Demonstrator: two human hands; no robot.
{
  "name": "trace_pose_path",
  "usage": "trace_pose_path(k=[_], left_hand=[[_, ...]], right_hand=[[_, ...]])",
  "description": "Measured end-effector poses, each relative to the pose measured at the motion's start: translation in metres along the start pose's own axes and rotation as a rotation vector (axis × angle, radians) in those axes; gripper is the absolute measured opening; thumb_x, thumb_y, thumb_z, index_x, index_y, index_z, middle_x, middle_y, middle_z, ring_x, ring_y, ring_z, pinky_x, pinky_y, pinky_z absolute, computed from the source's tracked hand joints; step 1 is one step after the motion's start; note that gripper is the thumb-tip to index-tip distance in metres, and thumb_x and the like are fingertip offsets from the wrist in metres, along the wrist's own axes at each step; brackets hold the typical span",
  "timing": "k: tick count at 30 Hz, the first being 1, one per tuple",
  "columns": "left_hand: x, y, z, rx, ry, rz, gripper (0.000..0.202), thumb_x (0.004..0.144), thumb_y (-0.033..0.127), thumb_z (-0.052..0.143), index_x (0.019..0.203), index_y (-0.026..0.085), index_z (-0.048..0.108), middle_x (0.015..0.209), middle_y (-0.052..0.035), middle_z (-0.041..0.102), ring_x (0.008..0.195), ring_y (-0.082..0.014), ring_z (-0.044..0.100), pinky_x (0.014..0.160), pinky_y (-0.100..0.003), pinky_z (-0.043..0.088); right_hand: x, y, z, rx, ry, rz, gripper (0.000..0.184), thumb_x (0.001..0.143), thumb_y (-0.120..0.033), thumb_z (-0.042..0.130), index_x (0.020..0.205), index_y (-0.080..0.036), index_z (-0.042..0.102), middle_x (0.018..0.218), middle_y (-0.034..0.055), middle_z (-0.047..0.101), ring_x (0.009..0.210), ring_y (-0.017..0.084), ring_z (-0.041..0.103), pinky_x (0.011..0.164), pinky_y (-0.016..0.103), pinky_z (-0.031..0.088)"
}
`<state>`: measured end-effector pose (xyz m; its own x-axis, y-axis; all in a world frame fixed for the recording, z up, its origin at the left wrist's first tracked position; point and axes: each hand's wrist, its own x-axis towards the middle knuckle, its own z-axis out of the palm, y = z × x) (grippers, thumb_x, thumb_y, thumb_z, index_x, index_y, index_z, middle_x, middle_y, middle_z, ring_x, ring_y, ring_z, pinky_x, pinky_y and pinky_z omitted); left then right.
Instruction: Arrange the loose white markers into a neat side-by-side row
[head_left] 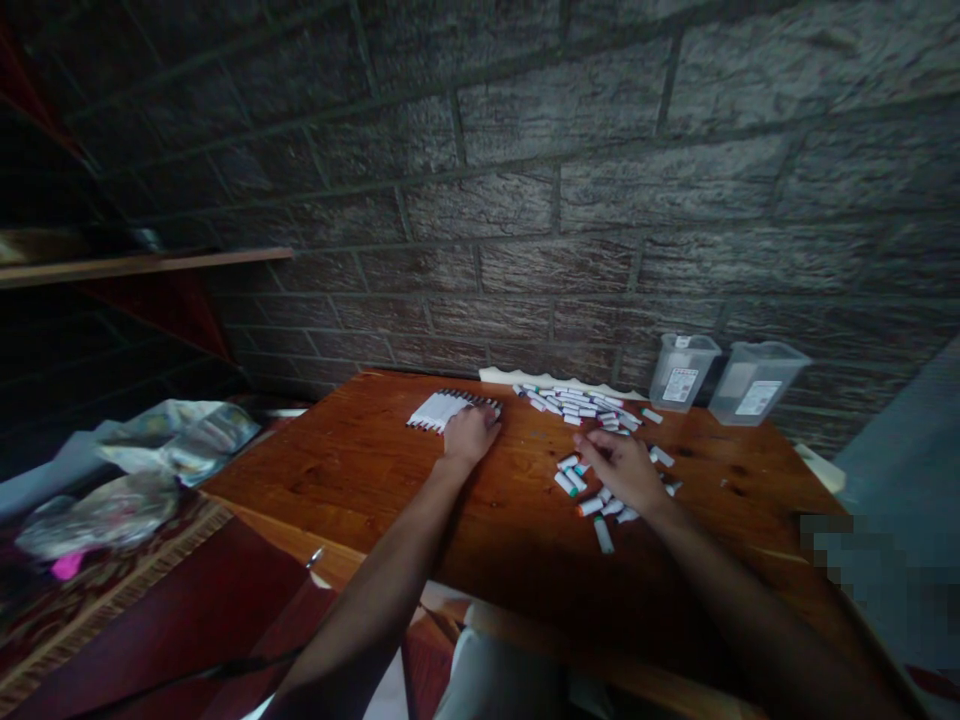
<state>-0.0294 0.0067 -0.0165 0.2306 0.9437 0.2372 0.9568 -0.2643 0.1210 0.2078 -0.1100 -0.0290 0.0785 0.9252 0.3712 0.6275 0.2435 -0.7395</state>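
A neat row of white markers with dark ends (439,408) lies side by side on the wooden table. My left hand (470,434) rests against the right end of this row, its fingers curled over the last markers and partly hiding them. To the right, my right hand (624,468) hovers over a scatter of short white pieces with coloured ends, which look like markers or caps (589,507). Its thumb and forefinger are pinched together; anything between them is too small to make out. Behind it lies a loose pile of white markers (577,402).
Two clear plastic containers (757,385) with labels stand at the table's back right, by the brick wall (517,200). A white wavy-edged strip (499,376) runs along the back. Plastic bags (180,440) lie left of the wooden table (315,460), below a shelf (150,266).
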Motion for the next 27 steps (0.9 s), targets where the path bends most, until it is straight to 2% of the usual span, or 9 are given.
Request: trace_pose_path(k=[3, 5, 10, 14, 21, 27], left_hand=[[0.0, -0.004, -0.001, 0.005, -0.01, -0.066, 0.023, 0.085, 0.039, 0.057, 0.098, 0.027, 0.071, 0.101, -0.0059, 0.073, 0.093, -0.0232, 0.067, 0.079, -0.03, 0.051], [0.0, -0.004, -0.002, 0.001, -0.024, -0.062, 0.023, 0.086, 0.04, 0.056, 0.095, 0.027, 0.073, 0.1, -0.0054, 0.073, 0.093, -0.0229, 0.067, 0.079, -0.03, 0.051], [-0.001, 0.004, 0.0, -0.016, -0.044, 0.059, 0.027, 0.09, 0.038, 0.051, 0.098, 0.028, 0.074, 0.102, -0.0036, 0.073, 0.096, -0.0211, 0.066, 0.084, -0.029, 0.05], [-0.001, 0.008, 0.003, -0.017, -0.015, 0.092, 0.03, 0.092, 0.035, 0.048, 0.107, 0.029, 0.073, 0.103, -0.0036, 0.073, 0.096, -0.0205, 0.065, 0.087, -0.03, 0.05], [-0.001, 0.008, 0.002, 0.06, 0.007, 0.161, 0.03, 0.091, 0.036, 0.048, 0.102, 0.028, 0.076, 0.101, -0.0054, 0.073, 0.101, -0.0235, 0.062, 0.088, -0.033, 0.048], [-0.001, 0.009, -0.001, 0.134, 0.004, 0.066, 0.036, 0.093, 0.032, 0.041, 0.096, 0.021, 0.075, 0.099, -0.0109, 0.072, 0.098, -0.0258, 0.064, 0.088, -0.037, 0.048]], right_hand=[[0.0, -0.001, -0.001, -0.013, -0.004, -0.003, 0.041, 0.092, -0.046, 0.048, 0.064, -0.02, 0.061, 0.062, 0.0004, 0.066, 0.062, 0.014, 0.06, 0.061, 0.025, 0.041], [0.0, -0.002, -0.001, -0.02, -0.002, -0.006, 0.04, 0.092, -0.046, 0.047, 0.064, -0.02, 0.061, 0.062, 0.0001, 0.066, 0.061, 0.014, 0.06, 0.062, 0.025, 0.041], [0.0, -0.001, 0.0, -0.034, -0.011, -0.017, 0.042, 0.092, -0.046, 0.047, 0.063, -0.019, 0.06, 0.06, -0.0002, 0.064, 0.059, 0.013, 0.057, 0.06, 0.025, 0.039], [0.0, 0.0, 0.001, -0.048, -0.011, -0.019, 0.041, 0.092, -0.046, 0.048, 0.063, -0.019, 0.06, 0.06, 0.0001, 0.063, 0.058, 0.013, 0.056, 0.059, 0.025, 0.038], [0.0, 0.001, 0.002, -0.039, -0.027, -0.001, 0.042, 0.092, -0.047, 0.048, 0.063, -0.019, 0.06, 0.06, 0.0002, 0.063, 0.058, 0.013, 0.055, 0.058, 0.026, 0.037], [0.0, 0.0, 0.002, -0.042, -0.041, -0.011, 0.042, 0.092, -0.047, 0.047, 0.062, -0.019, 0.059, 0.06, 0.0003, 0.063, 0.058, 0.013, 0.055, 0.057, 0.026, 0.036]])
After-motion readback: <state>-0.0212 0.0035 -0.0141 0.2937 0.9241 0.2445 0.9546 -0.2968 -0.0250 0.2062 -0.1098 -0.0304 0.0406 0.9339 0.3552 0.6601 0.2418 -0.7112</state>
